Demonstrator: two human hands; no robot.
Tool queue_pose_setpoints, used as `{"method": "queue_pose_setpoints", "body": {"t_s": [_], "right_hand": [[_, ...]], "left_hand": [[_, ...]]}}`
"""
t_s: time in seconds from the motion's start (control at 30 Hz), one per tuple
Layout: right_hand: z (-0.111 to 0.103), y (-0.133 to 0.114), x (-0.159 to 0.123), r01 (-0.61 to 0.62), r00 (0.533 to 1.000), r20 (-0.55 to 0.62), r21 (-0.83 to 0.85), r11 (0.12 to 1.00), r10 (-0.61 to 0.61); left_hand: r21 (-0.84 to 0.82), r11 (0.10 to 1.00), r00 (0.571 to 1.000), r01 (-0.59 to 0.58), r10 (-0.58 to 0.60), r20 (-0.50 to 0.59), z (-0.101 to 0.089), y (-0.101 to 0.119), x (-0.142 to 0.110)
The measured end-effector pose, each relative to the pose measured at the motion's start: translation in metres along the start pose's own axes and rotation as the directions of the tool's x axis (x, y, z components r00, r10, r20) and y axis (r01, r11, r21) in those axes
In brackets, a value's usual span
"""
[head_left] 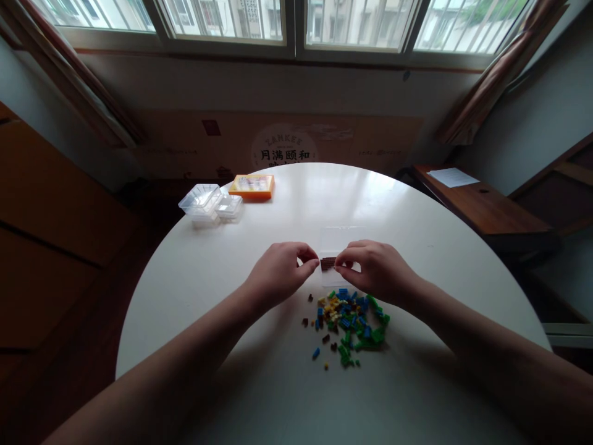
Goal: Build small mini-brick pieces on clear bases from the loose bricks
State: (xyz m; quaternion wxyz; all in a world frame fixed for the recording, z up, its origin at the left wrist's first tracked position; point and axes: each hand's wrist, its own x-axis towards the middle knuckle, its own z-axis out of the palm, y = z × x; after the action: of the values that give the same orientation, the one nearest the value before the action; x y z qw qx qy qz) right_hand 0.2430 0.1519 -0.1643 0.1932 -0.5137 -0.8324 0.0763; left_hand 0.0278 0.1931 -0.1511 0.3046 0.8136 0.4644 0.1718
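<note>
The brown brick strip (327, 264) is over the white table (417, 204) in the head view, with a panel (285, 154) beyond reading "ZANKEE" and "月满颐和", an orange box (252, 194) and clear boxes (201, 201) far left, loose bricks (345, 322) nearer you. The strip's long axis runs left to right over a clear tray (343, 238); your right hand (377, 266) pinches one end, but I cannot tell whether your left hand (278, 272) grips the other.

I've got: 2 hands (280, 275), 1 brown brick cluster (327, 264), 1 orange box (252, 187), 1 round table (176, 284), 2 curtains (463, 117), 1 brick pile (345, 322), pieces uncountable.
</note>
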Motion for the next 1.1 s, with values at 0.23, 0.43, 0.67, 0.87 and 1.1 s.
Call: {"method": "queue_pose_setpoints", "body": {"t_s": [0.23,0.43,0.67,0.87,1.1], "right_hand": [[0.005,0.000,0.007,-0.071,0.994,0.079,-0.047,0.996,0.074],[0.004,0.002,0.013,-0.143,0.973,0.182,-0.029,0.989,0.145],[0.002,0.001,0.016,-0.190,0.959,0.210,-0.026,0.981,0.191],[-0.006,0.004,0.007,-0.079,0.984,0.159,0.012,0.997,0.076],[-0.002,0.002,0.004,-0.015,0.988,0.156,-0.055,0.998,0.024]], "left_hand": [[0.116,0.993,0.995,-0.025,0.014,0.094,0.011,-0.005,0.002],[0.137,0.991,0.993,-0.012,-0.005,0.121,0.015,-0.005,0.003],[0.117,0.993,0.994,-0.011,-0.002,0.108,0.017,-0.006,0.004],[0.099,0.995,0.993,-0.009,-0.003,0.119,0.017,-0.007,0.004],[0.096,0.995,0.994,-0.014,0.003,0.113,0.018,-0.009,0.004]]}}
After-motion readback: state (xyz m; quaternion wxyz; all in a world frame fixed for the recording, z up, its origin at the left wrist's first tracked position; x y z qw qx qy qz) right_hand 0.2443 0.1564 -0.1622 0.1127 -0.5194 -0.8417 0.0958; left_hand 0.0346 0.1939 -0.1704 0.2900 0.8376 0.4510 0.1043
